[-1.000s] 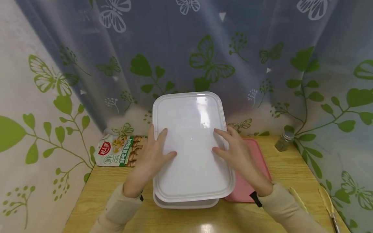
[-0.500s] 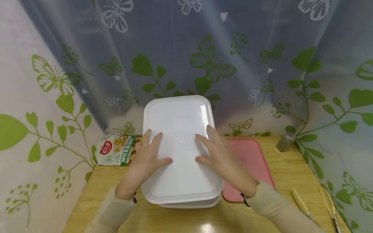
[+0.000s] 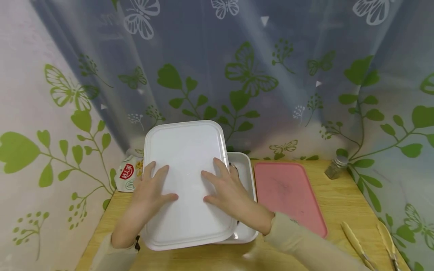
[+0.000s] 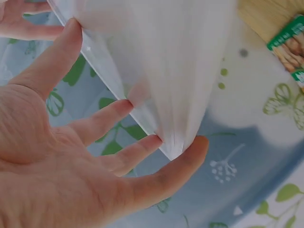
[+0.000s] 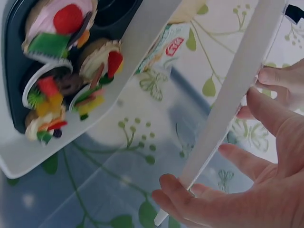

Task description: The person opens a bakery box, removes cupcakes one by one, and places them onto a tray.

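Observation:
Both hands hold a white rectangular lid [image 3: 186, 210] raised over the left part of a white rectangular container [image 3: 251, 184]. On the lid's left side my left hand [image 3: 149, 194] has thumb and fingers spread over its face, with fingertips at the edge. My right hand [image 3: 230, 194] grips the opposite side the same way. Through the right wrist view, a dark muffin tin [image 5: 13, 76] shows inside the container. Several toy cupcakes [image 5: 97, 61] with coloured toppings sit in it, some tipped. Seen from the head, the lid hides most of the container.
Right of the container lies a pink tray or board [image 3: 288, 188]. A small glass jar [image 3: 336, 167] stands at the back right, and tongs [image 3: 356, 241] lie at the front right. Partly behind the lid is a printed food packet [image 3: 127, 173]. A patterned curtain [image 3: 203, 56] closes the back.
Both hands have carried the lid leftward and slightly toward me. The container's right side now shows, the pink tray is more exposed, and the packet is more covered.

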`<state>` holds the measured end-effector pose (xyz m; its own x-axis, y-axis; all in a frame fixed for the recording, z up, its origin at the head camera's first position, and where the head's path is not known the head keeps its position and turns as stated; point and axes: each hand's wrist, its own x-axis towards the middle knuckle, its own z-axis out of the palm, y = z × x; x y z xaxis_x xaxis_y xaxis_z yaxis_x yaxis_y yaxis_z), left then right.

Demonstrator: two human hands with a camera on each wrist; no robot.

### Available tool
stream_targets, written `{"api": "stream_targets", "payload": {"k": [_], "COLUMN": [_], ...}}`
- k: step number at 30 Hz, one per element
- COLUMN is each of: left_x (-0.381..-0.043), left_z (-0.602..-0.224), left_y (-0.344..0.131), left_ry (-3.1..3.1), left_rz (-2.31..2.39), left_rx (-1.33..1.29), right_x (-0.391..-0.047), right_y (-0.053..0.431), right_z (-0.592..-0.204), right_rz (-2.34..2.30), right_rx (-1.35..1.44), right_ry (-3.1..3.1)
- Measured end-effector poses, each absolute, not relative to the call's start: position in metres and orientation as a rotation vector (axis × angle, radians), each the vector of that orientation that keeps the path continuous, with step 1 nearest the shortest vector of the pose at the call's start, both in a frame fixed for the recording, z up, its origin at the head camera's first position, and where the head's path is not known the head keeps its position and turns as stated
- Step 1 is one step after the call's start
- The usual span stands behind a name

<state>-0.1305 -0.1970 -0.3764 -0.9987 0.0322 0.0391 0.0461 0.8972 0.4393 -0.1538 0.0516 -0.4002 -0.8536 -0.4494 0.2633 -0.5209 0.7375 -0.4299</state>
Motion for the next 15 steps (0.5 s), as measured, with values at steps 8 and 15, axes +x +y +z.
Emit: {"api": "stream_targets", "payload": {"k": [8, 15], "left_x": [-0.116, -0.105], "left_z": [-0.387, -0.400], "left_y": [-0.227, -0.260], "left_ry": [-3.032, -2.978], "left_rz": [-0.558, -0.513], "left_rx": [-0.057, -0.106], "right_x": [-0.146, -0.136], "right_y": [0.022, -0.004], "right_z": [-0.415, -0.429], "right_rz": [0.727, 0.730], "right_rx": [0.858, 0.914], "right_ry": [-2.869, -2.903]}}
